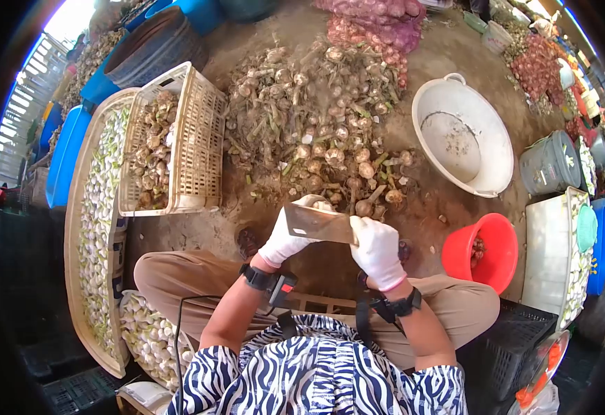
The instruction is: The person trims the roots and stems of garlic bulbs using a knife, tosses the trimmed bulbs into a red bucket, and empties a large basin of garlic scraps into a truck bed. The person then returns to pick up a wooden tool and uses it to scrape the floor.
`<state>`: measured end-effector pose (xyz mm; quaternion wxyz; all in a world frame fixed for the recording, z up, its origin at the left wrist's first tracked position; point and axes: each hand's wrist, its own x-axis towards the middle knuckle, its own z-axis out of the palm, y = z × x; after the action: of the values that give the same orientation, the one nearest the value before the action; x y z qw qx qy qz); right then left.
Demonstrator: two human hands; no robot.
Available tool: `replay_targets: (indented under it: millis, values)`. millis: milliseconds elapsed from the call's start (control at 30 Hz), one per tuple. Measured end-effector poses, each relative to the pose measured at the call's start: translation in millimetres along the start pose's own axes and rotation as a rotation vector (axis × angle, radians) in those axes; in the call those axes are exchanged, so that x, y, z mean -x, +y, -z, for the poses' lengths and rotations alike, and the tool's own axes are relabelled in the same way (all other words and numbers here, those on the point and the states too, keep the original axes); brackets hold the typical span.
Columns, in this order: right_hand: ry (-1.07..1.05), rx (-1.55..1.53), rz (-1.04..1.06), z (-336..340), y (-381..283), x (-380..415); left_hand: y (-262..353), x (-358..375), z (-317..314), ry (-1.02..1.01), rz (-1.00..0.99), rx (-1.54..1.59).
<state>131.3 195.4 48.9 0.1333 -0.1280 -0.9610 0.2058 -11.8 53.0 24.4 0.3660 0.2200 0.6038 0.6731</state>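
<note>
My right hand (376, 253), in a white glove, is wrapped around the handle of a cleaver (318, 225). The wide metal blade points left, across the front of my left hand (286, 234). That hand is also gloved, with its fingers curled around a garlic bulb (322, 205) just above the blade's upper edge. The blade hides part of the bulb and of the left fingers. Beyond both hands, a heap of garlic bulbs (335, 158) with dirty roots and cut stems lies on the ground.
At left stand a cream plastic crate (201, 149) of brownish bulbs and a long tray (74, 228) of white garlic. To the right are a white basin (491, 131) and a red bucket (502, 252) with a little in it. Red mesh sacks (378, 28) lie at the back.
</note>
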Motion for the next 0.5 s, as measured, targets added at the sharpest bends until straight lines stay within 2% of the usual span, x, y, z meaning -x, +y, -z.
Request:
replay_targets:
  millis: [33, 67, 133, 167, 200, 233, 267, 333, 467, 500]
  values:
    - [0.036, 0.065, -0.057, -20.0, 13.3, 2.2, 8.0, -4.1, 6.9, -0.142, -0.068, -0.296]
    - [0.035, 0.044, -0.201, -29.7, 31.1, 3.0, 32.0, -1.8, 3.2, -0.156, 0.022, -0.508]
    - [-0.029, 0.088, -0.46, -28.0, 58.6, 1.4, 27.4, -0.8, 3.9, -0.074, -0.085, -0.158]
    - [0.068, -0.041, -0.547, -28.4, 58.8, 1.0, 24.5, -3.7, 8.0, -0.06, -0.093, -0.155]
    - [0.231, -0.275, -0.485, -30.2, 57.5, 3.2, 20.5, -5.9, 12.5, -0.031, 0.011, 0.086]
    - [0.203, -0.441, -0.428, -26.6, 50.6, 3.3, 15.1, -5.8, 14.7, -0.009, 0.119, 0.331]
    - [0.179, -0.605, -0.371, -23.1, 43.8, 2.3, 7.5, -7.5, 16.8, -0.003, 0.113, 0.338]
    - [0.15, -0.691, -0.278, -20.6, 27.1, 2.3, -5.1, -14.1, 20.0, 0.057, 0.176, 0.519]
    - [0.016, -0.554, -0.362, -30.1, 20.8, -9.0, -14.8, -20.0, 23.9, -0.014, 0.172, 0.522]
    - [-0.087, -0.356, -0.413, -40.0, 29.5, -9.4, -15.4, -22.8, 26.3, 0.048, 0.122, 0.491]
